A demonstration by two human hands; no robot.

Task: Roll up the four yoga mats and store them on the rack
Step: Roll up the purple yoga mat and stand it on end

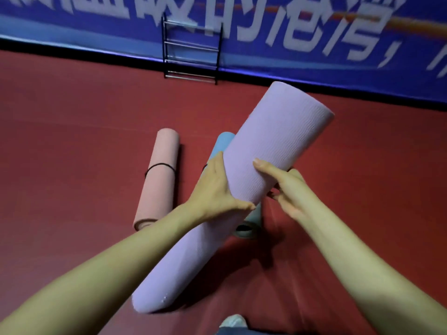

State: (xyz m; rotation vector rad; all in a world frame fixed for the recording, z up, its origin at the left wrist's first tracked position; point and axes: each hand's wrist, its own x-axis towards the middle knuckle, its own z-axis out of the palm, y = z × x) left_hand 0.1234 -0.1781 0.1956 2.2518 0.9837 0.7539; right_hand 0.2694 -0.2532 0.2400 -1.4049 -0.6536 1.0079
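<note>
Red sports flooring (72, 141) fills most of the frame, smooth and matte. Along the top it meets a black strip under a blue banner (314, 68) printed with large white characters. A black rack (192, 76) with thin metal rungs stands against that banner at upper centre, well apart from the mats.

A rolled purple yoga mat (273, 141) slants from lower centre up to the right. Whether its lower end touches the floor cannot be told. The left hand (215, 189) wraps its left side. The right hand (287, 187) clasps it from the right, thumb on top.

A rolled pink yoga mat (159, 180), bound by a black band (159, 165), lies on the floor at centre left. A rolled blue yoga mat (221, 142) lies behind the purple one, mostly hidden.
</note>
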